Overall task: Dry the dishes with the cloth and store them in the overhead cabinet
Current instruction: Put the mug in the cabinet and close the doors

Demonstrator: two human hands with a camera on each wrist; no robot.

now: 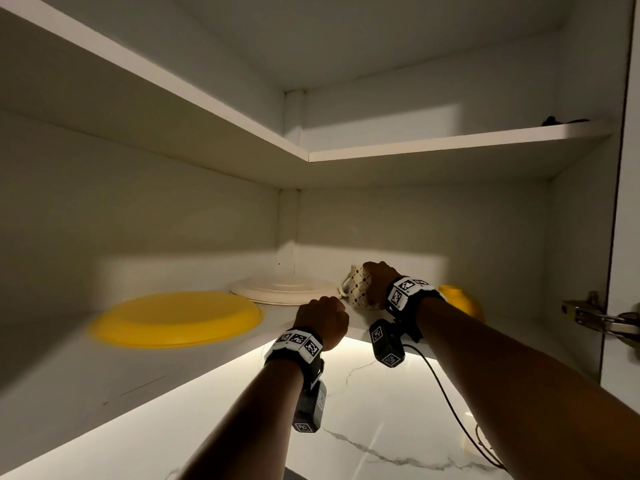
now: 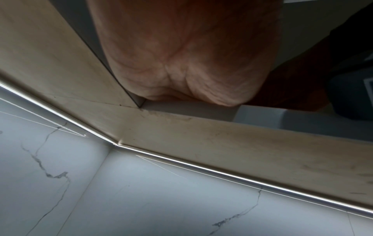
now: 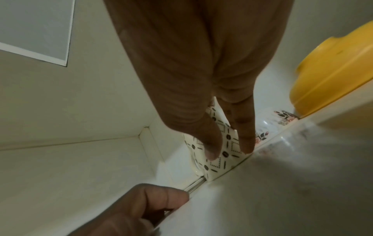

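Note:
The overhead cabinet stands open. In the head view my right hand (image 1: 377,278) grips a cream mug with a dark diamond pattern (image 1: 358,289) far back on the lower shelf (image 1: 104,375). The right wrist view shows thumb and fingers (image 3: 246,140) pinching the mug (image 3: 220,158), whose end meets the shelf surface. My left hand (image 1: 322,323) is a loose fist at the shelf's front edge and holds nothing; this hand (image 3: 141,207) also shows in the right wrist view. A yellow plate (image 1: 173,318) and a cream plate (image 1: 280,289) lie to the left. No cloth is in view.
A yellow bowl (image 1: 460,301) sits right of the mug, with a floral white dish (image 3: 282,118) beside it. The upper shelf (image 1: 450,142) carries a small dark object (image 1: 561,121). A door hinge (image 1: 602,322) juts in at the right. A marble wall (image 1: 363,427) lies below.

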